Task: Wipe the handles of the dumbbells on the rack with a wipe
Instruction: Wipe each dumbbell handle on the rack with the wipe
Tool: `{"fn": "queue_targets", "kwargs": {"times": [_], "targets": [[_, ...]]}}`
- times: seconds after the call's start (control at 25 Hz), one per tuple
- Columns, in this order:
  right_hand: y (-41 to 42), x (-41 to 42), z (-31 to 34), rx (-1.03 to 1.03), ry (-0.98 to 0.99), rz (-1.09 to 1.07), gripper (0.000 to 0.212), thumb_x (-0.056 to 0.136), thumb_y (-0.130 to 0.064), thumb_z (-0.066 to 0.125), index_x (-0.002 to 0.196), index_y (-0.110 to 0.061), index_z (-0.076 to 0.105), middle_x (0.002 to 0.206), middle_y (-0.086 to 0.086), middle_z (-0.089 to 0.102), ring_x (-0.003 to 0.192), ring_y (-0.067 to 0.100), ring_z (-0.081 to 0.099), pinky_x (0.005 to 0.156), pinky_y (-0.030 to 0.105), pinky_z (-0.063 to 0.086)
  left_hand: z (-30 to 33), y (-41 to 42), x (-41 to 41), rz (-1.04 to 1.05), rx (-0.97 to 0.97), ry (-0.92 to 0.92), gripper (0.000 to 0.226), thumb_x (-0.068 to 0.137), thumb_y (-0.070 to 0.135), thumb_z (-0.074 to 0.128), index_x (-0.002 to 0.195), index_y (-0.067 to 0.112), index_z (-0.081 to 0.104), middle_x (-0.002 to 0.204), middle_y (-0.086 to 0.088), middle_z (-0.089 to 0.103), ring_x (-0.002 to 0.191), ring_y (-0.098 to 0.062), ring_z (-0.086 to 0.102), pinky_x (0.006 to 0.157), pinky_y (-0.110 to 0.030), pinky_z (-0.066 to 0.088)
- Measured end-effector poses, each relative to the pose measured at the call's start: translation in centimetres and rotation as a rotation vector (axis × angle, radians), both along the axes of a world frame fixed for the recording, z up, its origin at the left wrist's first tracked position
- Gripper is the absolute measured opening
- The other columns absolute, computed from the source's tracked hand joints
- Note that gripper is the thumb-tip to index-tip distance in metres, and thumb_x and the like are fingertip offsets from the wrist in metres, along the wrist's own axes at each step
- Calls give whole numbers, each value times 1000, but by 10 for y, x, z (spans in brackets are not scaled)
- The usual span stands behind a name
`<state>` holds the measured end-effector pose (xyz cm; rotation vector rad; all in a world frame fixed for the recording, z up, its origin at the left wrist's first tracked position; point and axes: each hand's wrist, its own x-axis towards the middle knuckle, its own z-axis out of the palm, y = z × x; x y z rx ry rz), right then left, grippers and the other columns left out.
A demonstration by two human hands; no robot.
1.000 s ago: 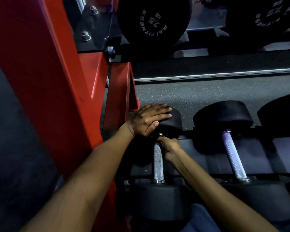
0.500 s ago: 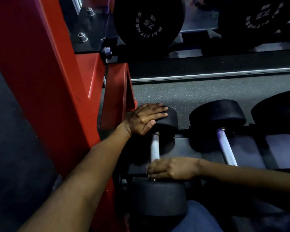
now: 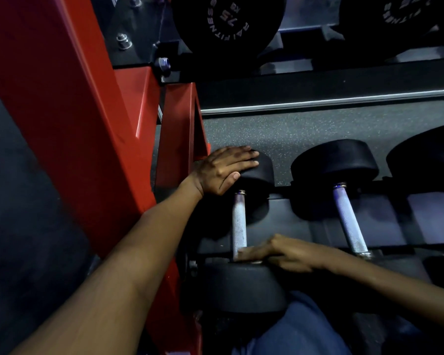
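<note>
Head view: two hands at the leftmost dumbbell (image 3: 241,285). Left hand (image 3: 223,170) lies flat on its far head; right hand (image 3: 285,253), blurred, grip unclear, stays at the handle (image 3: 239,221) near end. Three dumbbells on this rack (image 3: 280,234) tier; wipe unseen. Little changed since half a second ago.

Hands on the leftmost dumbbell (image 3: 241,226)

Left hand (image 3: 222,170) lies flat on its far head; right hand (image 3: 280,253), from 4 o'clock, wraps the handle's (image 3: 239,221) near end.
</note>
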<state>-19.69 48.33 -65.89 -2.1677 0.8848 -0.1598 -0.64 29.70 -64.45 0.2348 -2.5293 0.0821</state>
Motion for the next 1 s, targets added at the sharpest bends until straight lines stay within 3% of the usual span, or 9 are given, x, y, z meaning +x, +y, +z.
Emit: {"fn": "queue_targets", "kwargs": {"times": [0.12, 0.2, 0.28, 0.4, 0.52, 0.64, 0.8, 0.92, 1.0], "targets": [[0, -3, -28, 216, 10, -450, 27, 92, -14, 54, 115, -9, 67, 106, -2, 71, 99, 1, 60, 86, 14, 43, 0, 1, 0, 1, 1, -16, 52, 103, 32, 20, 131, 7, 56, 138, -14, 55, 132, -29, 47, 103, -44, 40], [-8, 23, -48, 523, -152, -734, 20, 85, -2, 55, 99, 3, 70, 77, 3, 72, 80, 14, 65, 69, 21, 47, -1, 0, 0, 13, 7, -16, 51, 103, 32, 21, 132, 8, 55, 139, -13, 54, 132, -28, 47, 104, -45, 40], [-18, 43, -63, 758, -241, -796, 28, 72, 1, 42, 87, 6, 65, 79, 13, 70, 82, 33, 64, 59, 24, 42, -2, 1, 0, 19, 20, -14, 50, 102, 32, 21, 132, 9, 55, 139, -13, 54, 133, -28, 47, 104, -47, 40], [-17, 34, -46, 914, -370, -682, 28, 70, 6, 35, 71, -9, 58, 61, -2, 58, 55, 7, 50, 49, 14, 34, -1, 1, 0, 15, 21, -27, 52, 102, 31, 21, 131, 7, 57, 139, -14, 54, 132, -29, 47, 106, -45, 38], [-14, 35, -35, 1032, -514, -673, 20, 68, 0, 50, 67, -14, 65, 62, -3, 59, 56, 5, 53, 54, 13, 40, 2, -1, 2, 25, 32, -54, 51, 103, 31, 21, 132, 7, 56, 139, -15, 54, 132, -30, 48, 106, -44, 38], [-13, 49, -33, 810, -341, -702, 19, 84, -6, 64, 67, -14, 61, 56, -10, 62, 51, -1, 54, 54, 10, 42, 2, 2, 2, 22, 33, -70, 51, 103, 30, 22, 132, 5, 56, 139, -16, 53, 132, -30, 47, 108, -45, 38], [-7, 33, -15, 432, -90, -773, 37, 79, -7, 72, 53, -18, 47, 49, -11, 47, 49, -2, 40, 44, 12, 33, 8, 6, 2, 43, 55, -90, 49, 103, 28, 26, 129, 1, 59, 139, -16, 52, 134, -30, 45, 112, -44, 33], [0, 4, 12, 192, -85, -916, 12, 80, -7, 65, 69, -11, 63, 65, -1, 58, 63, 5, 51, 52, 16, 37, 4, 21, -7, 173, 131, -68, 43, 98, 22, 36, 128, 5, 60, 139, -11, 54, 134, -28, 45, 115, -39, 29], [4, -27, 32, 70, -206, -1050, 13, 78, -4, 62, 73, -16, 66, 68, -3, 62, 67, 7, 54, 57, 16, 39, 6, 38, -25, 291, 94, -30, 42, 93, 23, 40, 124, 6, 64, 132, -11, 60, 126, -29, 54, 113, -35, 26]]}}
